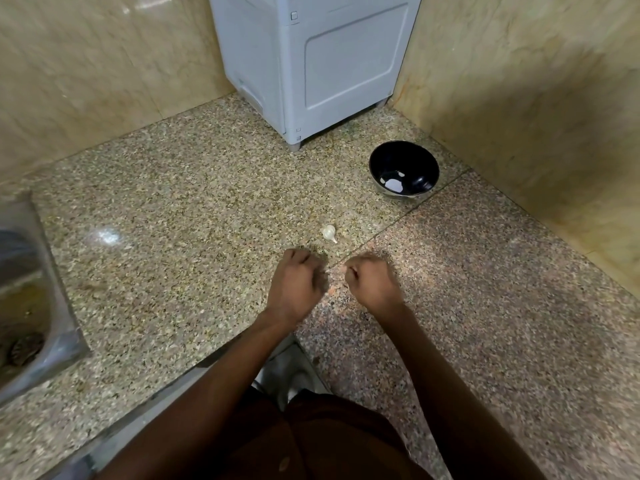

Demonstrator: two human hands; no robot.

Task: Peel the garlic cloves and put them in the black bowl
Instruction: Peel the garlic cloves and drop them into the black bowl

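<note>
Lying beyond both curled hands, garlic [329, 233]; black bowl [403, 168] apart.

Place: a home kitchen, seen at a corner of the room.
Worktop: speckled granite worktop [180, 202], polished, with a seam between two slabs.
Walls: glossy beige marble-look tiles [97, 64] on both sides of the corner.
Sink: steel sink [31, 289] set into the worktop's left end, drain visible.
Appliance: grey boxy countertop appliance [318, 64] standing in the corner.
Food items: a garlic bulb [329, 233] and a black bowl [403, 171] on the worktop.
</note>
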